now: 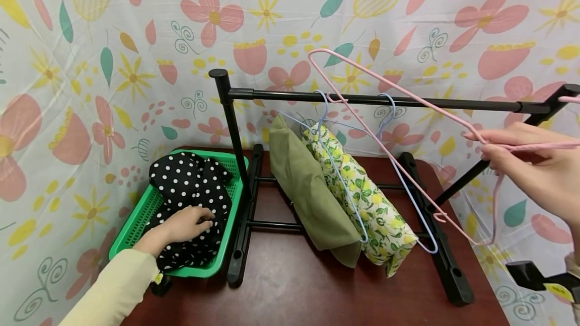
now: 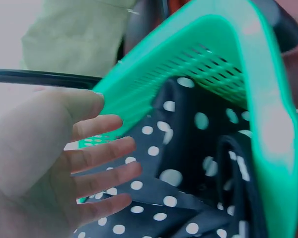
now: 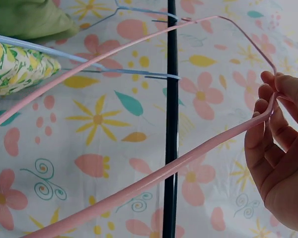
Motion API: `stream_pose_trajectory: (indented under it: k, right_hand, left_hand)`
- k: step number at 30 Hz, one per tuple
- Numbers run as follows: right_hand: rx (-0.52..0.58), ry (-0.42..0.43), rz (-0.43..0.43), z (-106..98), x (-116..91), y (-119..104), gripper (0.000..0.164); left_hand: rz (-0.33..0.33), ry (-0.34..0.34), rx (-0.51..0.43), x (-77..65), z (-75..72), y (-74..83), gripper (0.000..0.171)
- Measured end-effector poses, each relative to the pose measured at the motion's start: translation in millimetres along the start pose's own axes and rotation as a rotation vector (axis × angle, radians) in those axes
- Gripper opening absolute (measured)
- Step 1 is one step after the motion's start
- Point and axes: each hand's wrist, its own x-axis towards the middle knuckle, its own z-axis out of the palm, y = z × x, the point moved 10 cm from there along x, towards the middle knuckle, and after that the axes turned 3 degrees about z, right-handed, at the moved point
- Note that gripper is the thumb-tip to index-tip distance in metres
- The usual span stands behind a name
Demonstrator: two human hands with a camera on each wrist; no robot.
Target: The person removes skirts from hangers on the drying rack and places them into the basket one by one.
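Observation:
A pink clothes hanger is pinched near its neck by my right hand, in front of the rack's right end. In the right wrist view the thumb and fingers of the right hand close on the wire. My left hand is over a black cloth with white polka dots, which lies bunched in a green plastic basket. Seen in the left wrist view, the left hand's fingers are spread and fairly straight above the dotted cloth; whether they touch it I cannot tell.
A black garment rack stands on the dark red table. Over its bar hang blue hangers, with an olive green cloth and a lemon-print cloth on them. Floral fabric covers the walls close behind.

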Motion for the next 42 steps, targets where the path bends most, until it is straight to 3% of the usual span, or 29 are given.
stream_pose_trajectory:
  k: [3,11,18,22,29,35,39,42]
  right_hand:
    - [0.035,0.009,0.018,-1.8,-5.9,5.6,0.022]
    - [-0.014,0.084,0.151,-13.0,-21.4,21.0,0.028]
    - [-0.012,0.113,0.165,-20.1,-35.2,34.7,0.032]
    - [-0.003,0.127,0.169,-23.1,-45.4,45.5,0.042]
    - [0.064,0.177,0.282,-29.4,-64.7,70.6,0.045]
    - [0.095,0.193,0.269,-29.2,-76.7,80.5,0.043]
    - [0.074,0.190,0.298,-26.9,-85.9,87.7,0.044]
    - [0.123,0.200,0.283,-25.8,-92.4,92.2,0.041]
  left_hand:
    - [0.002,0.071,0.012,-1.1,-11.9,4.4,0.025]
    - [0.034,0.247,-0.002,-8.4,-44.8,23.9,0.022]
    - [0.047,0.349,0.007,-10.6,-61.7,38.1,0.018]
    - [0.047,0.382,0.010,-11.3,-66.7,44.9,0.018]
    - [0.099,0.431,-0.052,-11.1,-74.3,64.6,0.019]
    - [0.141,0.488,-0.073,-9.6,-78.8,79.1,0.018]
    - [0.154,0.525,-0.084,-8.7,-79.4,83.3,0.017]
    - [0.164,0.541,-0.101,-8.3,-79.1,84.9,0.016]
